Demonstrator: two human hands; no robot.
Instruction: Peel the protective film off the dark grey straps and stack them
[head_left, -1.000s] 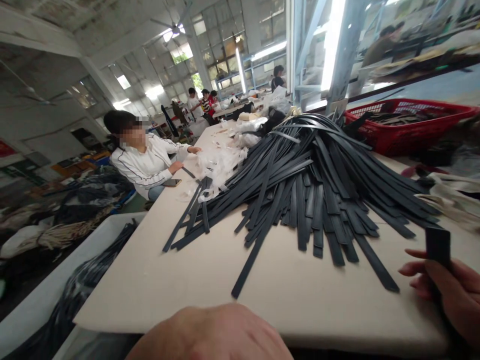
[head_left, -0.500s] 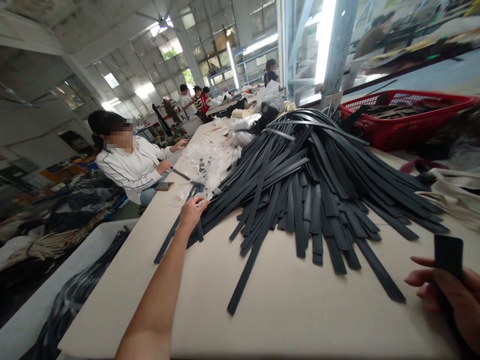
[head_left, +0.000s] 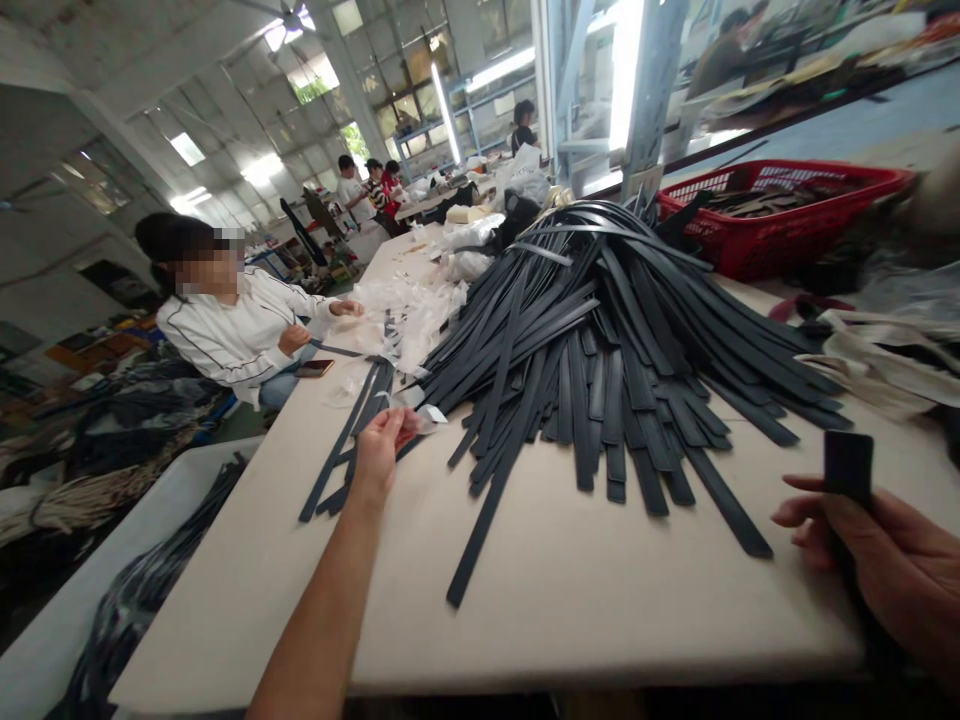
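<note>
Two bare hands work over a pale table (head_left: 600, 610). At the right edge of the frame, the right hand (head_left: 862, 530) pinches one dark strap (head_left: 848, 465) between thumb and fingers just below its squared end; the end stands up above the thumb while the length drops toward the lower right, a grip that probably leaves the tip free and in sight. Left of centre, the left hand (head_left: 384, 445) has thumb and fingertips pressed together on a small whitish scrap (head_left: 432, 416), likely because something so thin and limp needs only a fingertip hold. The scrap lies beside the lower left fringe of a heap of dark straps (head_left: 630, 330) filling the centre. The heap is bunched at its top and fans toward the bottom of the frame, which seemingly puts many ends within reach. White scraps (head_left: 409, 310) gather left of it, between the worker and a seated co-worker (head_left: 240, 325) at left, perhaps to spare the near surface.
</note>
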